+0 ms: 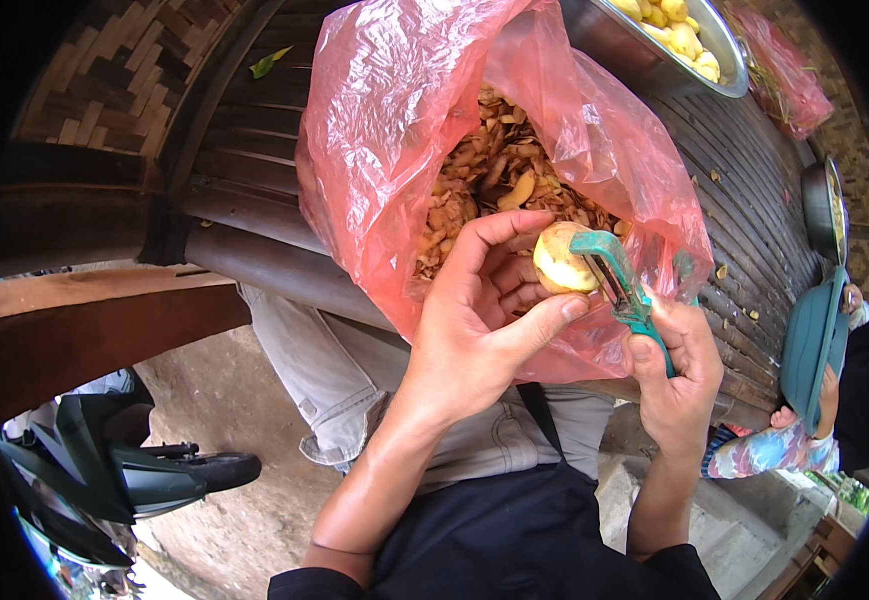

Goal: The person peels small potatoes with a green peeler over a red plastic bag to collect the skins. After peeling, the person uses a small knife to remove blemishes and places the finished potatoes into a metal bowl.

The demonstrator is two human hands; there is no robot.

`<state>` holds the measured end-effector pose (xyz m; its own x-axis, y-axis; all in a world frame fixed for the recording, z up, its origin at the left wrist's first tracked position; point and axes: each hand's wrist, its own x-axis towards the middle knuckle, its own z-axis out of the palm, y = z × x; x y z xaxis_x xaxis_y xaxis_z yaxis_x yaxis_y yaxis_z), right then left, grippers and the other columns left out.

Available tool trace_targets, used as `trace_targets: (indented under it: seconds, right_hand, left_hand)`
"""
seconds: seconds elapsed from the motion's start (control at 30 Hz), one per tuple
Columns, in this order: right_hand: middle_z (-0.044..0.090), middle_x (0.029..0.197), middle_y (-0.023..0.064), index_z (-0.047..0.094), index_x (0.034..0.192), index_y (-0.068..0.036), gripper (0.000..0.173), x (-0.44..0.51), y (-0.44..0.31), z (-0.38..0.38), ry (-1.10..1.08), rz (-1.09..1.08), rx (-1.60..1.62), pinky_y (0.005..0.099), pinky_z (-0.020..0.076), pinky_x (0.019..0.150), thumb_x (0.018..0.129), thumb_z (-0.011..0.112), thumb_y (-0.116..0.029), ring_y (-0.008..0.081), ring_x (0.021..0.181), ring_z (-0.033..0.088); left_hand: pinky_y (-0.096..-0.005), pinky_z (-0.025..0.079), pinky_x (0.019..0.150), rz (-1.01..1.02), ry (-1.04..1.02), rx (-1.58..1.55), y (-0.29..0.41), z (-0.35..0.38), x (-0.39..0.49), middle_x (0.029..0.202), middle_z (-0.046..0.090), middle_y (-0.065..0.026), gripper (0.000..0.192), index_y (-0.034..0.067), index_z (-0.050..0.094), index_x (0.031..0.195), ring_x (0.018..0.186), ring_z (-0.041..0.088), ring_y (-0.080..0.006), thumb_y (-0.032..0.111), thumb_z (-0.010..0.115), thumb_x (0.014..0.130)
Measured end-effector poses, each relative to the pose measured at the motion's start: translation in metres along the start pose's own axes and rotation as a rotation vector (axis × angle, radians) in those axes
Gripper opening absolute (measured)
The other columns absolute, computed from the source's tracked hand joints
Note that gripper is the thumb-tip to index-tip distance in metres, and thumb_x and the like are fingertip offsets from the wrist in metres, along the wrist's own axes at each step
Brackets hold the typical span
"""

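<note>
My left hand (479, 315) holds a partly peeled potato (563, 259) between thumb and fingers; pale flesh shows on its lower side and skin remains above. In my right hand (674, 360) is a green-handled vegetable peeler (618, 289), its head against or just beside the potato's right side. Beneath both hands a pink plastic bag (382, 135) lies open, holding a heap of brown peelings (494, 161). One yellowish piece (517, 190) rests on the heap.
A metal basin (622, 52) of peeled potatoes (678, 34) stands beyond the bag on a bamboo-slat platform (734, 187). Right of it are another pink bag (787, 75), a metal bowl (823, 210) and a teal basin (813, 345) at another person's hands. A motorcycle (127, 465) stands lower left.
</note>
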<state>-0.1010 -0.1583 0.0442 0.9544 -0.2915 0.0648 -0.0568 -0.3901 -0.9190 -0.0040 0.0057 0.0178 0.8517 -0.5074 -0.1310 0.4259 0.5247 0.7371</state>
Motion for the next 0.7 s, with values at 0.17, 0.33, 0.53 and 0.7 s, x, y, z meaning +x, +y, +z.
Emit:
trace_targets:
  seconds: [0.17,0.33,0.53,0.7]
  right_hand:
    - [0.067,0.102,0.0101,0.060,0.116,0.004,0.031,0.002,-0.004,-0.005,-0.031,-0.068,-0.104,0.0227,0.0484,0.078,0.086,0.066,-0.005,0.0093,0.086,0.062]
    - [0.067,0.104,0.0113,0.059,0.116,0.004,0.030,0.002,-0.005,0.001,-0.041,-0.132,-0.119,0.0238,0.0496,0.078,0.086,0.065,-0.002,0.0103,0.086,0.063]
    - [0.067,0.104,0.0114,0.058,0.116,0.004,0.031,0.002,-0.001,0.014,0.052,-0.131,-0.105,0.0241,0.0494,0.079,0.085,0.064,0.003,0.0108,0.087,0.063]
    - [0.066,0.101,0.0104,0.058,0.116,0.004,0.031,0.006,-0.001,0.019,0.059,-0.110,-0.141,0.0239,0.0489,0.077,0.085,0.063,0.004,0.0099,0.085,0.061]
  left_hand:
    - [-0.0306,0.049,0.095,-0.037,0.010,-0.087,0.002,-0.003,0.001,0.120,0.056,-0.0129,0.055,-0.002,0.040,0.132,0.109,0.058,-0.0174,-0.004,0.066,0.083]
    - [-0.0306,0.049,0.094,-0.023,0.019,-0.113,-0.002,-0.003,0.001,0.117,0.059,-0.0130,0.051,-0.005,0.042,0.130,0.108,0.058,-0.0179,-0.005,0.064,0.084]
    - [-0.0306,0.050,0.093,-0.037,0.035,-0.103,-0.004,-0.002,-0.001,0.117,0.060,-0.0139,0.048,-0.006,0.043,0.129,0.107,0.059,-0.0180,-0.003,0.064,0.086]
    - [-0.0302,0.050,0.093,-0.035,0.076,-0.090,-0.004,-0.003,-0.001,0.117,0.059,-0.0141,0.047,-0.006,0.044,0.129,0.107,0.059,-0.0178,-0.001,0.064,0.086]
